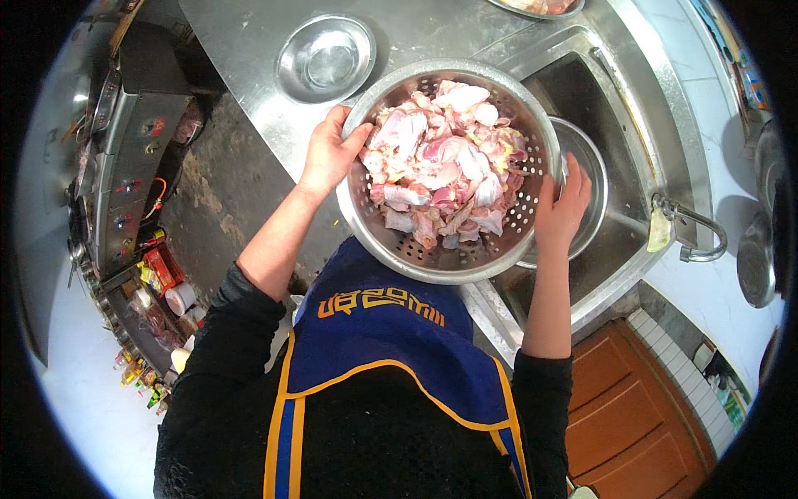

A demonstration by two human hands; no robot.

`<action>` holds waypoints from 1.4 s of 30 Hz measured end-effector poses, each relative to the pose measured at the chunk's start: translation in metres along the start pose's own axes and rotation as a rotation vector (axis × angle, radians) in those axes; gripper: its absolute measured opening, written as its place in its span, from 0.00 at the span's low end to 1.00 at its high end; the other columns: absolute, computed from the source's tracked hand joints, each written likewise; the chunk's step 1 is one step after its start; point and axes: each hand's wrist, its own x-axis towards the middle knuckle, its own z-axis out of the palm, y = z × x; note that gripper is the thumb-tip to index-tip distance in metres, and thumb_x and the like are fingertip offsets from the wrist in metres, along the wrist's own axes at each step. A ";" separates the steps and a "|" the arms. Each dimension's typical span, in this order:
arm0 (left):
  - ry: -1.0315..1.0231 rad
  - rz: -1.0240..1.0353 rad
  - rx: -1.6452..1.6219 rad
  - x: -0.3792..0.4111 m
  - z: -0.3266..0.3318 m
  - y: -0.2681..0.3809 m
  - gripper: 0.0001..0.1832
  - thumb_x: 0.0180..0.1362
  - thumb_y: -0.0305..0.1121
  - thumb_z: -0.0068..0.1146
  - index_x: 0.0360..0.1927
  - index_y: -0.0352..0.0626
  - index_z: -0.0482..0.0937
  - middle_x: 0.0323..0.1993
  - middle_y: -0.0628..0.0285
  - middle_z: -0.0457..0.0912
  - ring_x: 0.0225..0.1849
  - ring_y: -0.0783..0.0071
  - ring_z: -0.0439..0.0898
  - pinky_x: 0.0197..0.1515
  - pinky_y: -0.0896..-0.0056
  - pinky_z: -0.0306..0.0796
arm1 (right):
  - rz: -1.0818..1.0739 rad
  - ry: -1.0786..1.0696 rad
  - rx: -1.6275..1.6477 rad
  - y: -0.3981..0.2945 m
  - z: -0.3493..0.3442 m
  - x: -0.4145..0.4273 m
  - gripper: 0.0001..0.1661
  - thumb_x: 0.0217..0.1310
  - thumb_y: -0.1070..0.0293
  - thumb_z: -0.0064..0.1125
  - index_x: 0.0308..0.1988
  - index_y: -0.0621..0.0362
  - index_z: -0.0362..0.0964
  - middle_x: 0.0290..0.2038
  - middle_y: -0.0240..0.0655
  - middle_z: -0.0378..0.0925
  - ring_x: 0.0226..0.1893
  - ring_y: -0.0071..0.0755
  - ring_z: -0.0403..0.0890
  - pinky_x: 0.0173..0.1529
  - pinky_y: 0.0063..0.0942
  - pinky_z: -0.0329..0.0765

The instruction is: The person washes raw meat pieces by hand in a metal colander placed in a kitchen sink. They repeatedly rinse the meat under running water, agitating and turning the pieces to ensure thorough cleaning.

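A perforated stainless steel colander (418,265) heaped with raw chopped poultry pieces (449,162) is held up in front of my apron. My left hand (331,150) grips its left rim, with the thumb over the edge. On the opposite side my right hand (563,203) holds the right rim, its fingers spread along the outer wall. Partly hidden below the colander and my right hand, a round metal basin (595,181) sits at the sink. An empty shallow metal bowl (325,59) rests on the steel counter beyond my left hand.
The steel sink (623,206) lies to the right, with a curved faucet (704,234) and a pale green cloth or scrap beside it. Another dish of raw meat (539,7) stands at the top edge. A stove unit (134,187) is at the left, an orange-brown door (629,405) at lower right.
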 end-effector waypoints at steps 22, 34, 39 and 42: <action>-0.050 -0.031 -0.072 0.001 0.001 0.009 0.09 0.56 0.29 0.55 0.37 0.36 0.72 0.26 0.66 0.77 0.25 0.84 0.73 0.29 0.80 0.69 | -0.459 -0.943 0.230 -0.088 -0.029 -0.055 0.21 0.51 0.59 0.56 0.44 0.57 0.71 0.52 0.38 0.67 0.61 0.45 0.57 0.59 0.42 0.61; -0.081 -0.047 -0.054 0.001 -0.001 0.011 0.09 0.56 0.29 0.54 0.37 0.36 0.71 0.24 0.64 0.76 0.21 0.83 0.74 0.25 0.78 0.69 | -0.156 -0.530 0.483 -0.094 0.021 0.012 0.16 0.49 0.68 0.57 0.41 0.58 0.72 0.43 0.43 0.73 0.45 0.46 0.73 0.49 0.37 0.69; -0.051 0.027 -0.077 0.002 0.000 0.003 0.09 0.55 0.31 0.55 0.35 0.37 0.70 0.19 0.63 0.76 0.18 0.80 0.75 0.22 0.76 0.69 | -0.273 -0.508 0.409 -0.113 0.065 0.034 0.20 0.46 0.68 0.58 0.43 0.56 0.72 0.47 0.43 0.71 0.49 0.46 0.71 0.53 0.35 0.68; -0.065 0.001 -0.080 0.003 0.001 0.004 0.10 0.55 0.32 0.55 0.36 0.36 0.71 0.18 0.62 0.77 0.18 0.79 0.75 0.23 0.75 0.69 | -0.200 -0.562 0.420 -0.108 0.070 0.031 0.18 0.44 0.72 0.56 0.41 0.56 0.72 0.46 0.42 0.72 0.48 0.46 0.71 0.52 0.35 0.69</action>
